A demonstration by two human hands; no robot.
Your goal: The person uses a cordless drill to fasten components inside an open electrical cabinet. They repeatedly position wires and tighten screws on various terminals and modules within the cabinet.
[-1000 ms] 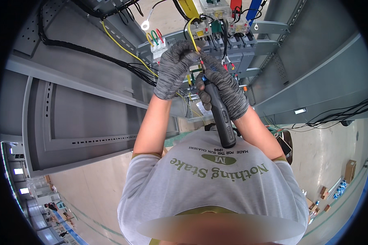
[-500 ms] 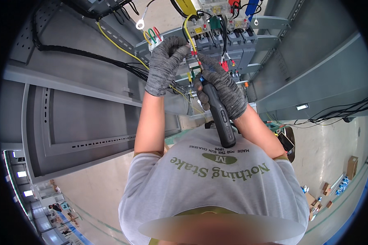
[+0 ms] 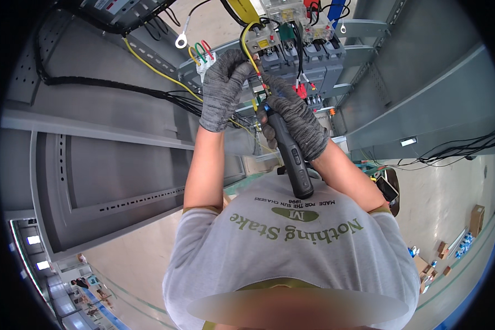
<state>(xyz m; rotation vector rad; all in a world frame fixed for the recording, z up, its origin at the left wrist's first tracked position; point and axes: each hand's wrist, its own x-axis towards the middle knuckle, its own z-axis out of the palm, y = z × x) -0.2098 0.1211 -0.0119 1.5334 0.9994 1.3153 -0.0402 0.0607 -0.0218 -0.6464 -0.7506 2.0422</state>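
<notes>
My right hand [image 3: 300, 115], in a grey knit glove, was wrapped around the front part of a dark grey cordless screwdriver [image 3: 293, 159], fingers bent firmly about its body. The screwdriver lay in front of my chest, its long axis running on a slant: the nose pointed up and a little to the left, into the metal cabinet [image 3: 115, 165], while the rounded butt pointed down and slightly right, toward my shirt [image 3: 297, 253]. In view, the butt overlapped the shirt; I could not tell whether they touched.

My left hand [image 3: 223, 91], gloved alike, was partly closed, its fingers curled and its thumb and fingertips at a yellow wire [image 3: 247, 45]. I could not tell whether they pinched the wire or merely touched it. The wire came down from above, past the grey circuit breaker [image 3: 313, 66], to a red-marked lower end between my hands.

My right fingers hid part of the screwdriver's nose; a bit of blue showed there, but the tip was too small to make out. My left hand partly covered the white terminal block [image 3: 204, 66] beside it, and the upper edge cut off the yellow busbar [image 3: 248, 10].
</notes>
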